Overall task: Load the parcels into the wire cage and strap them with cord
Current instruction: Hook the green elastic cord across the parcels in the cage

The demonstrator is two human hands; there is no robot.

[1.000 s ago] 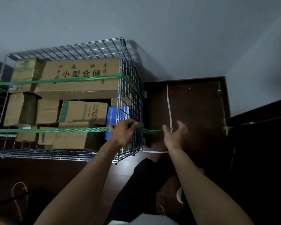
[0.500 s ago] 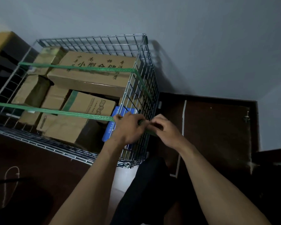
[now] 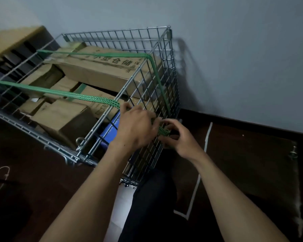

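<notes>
Done: parcels (image 3: 101, 74) loaded in cage (image 3: 166, 70), far cord (image 3: 112, 54) stretched over cage top. Remaining, by judgement: near cord (image 3: 94, 99) end, pinched by left hand (image 3: 136, 128) and right hand (image 3: 178, 138) at cage side, not yet fastened.

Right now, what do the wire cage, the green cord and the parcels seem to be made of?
The wire cage: metal, bright silver plating, judging by its glints. The green cord: probably plastic strapping, flat, with a dotted woven or embossed texture. The parcels: matte brown cardboard, with printed characters and creased edges.
</notes>
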